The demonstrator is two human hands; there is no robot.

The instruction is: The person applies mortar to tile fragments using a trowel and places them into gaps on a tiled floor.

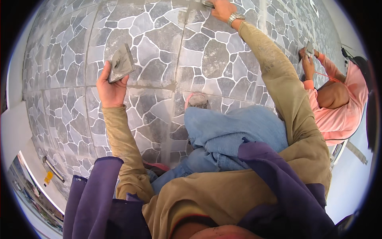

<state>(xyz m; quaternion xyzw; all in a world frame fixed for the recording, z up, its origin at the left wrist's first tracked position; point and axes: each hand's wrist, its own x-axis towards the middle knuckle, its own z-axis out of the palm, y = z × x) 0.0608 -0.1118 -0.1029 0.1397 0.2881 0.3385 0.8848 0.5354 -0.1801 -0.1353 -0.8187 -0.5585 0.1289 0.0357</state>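
Note:
My left hand (pixel 112 91) grips the near edge of a small, flat, squarish grey board (pixel 126 71). A dab of wet grey grout (pixel 120 63) is smeared on its top. Far ahead, at the upper edge, my right hand (pixel 223 11) is closed around a small dark flat tool (pixel 207 4), low over the floor tiles. Its kind is hard to tell, as the fingers and picture edge hide part of it. Below both hands lie grey stone-patterned tiles (pixel 215 59) with white veins. Grey grout fills a tile joint (pixel 174 86) between my hands.
My bent knee in jeans (pixel 234 123) and a shoe (pixel 199 101) are on the tiles. At the right crouches another person in pink (pixel 338 115), a grey-bladed tool (pixel 309 48) in hand. A long-handled tool (pixel 53 169) and a yellow object (pixel 48 177) lie at the lower left.

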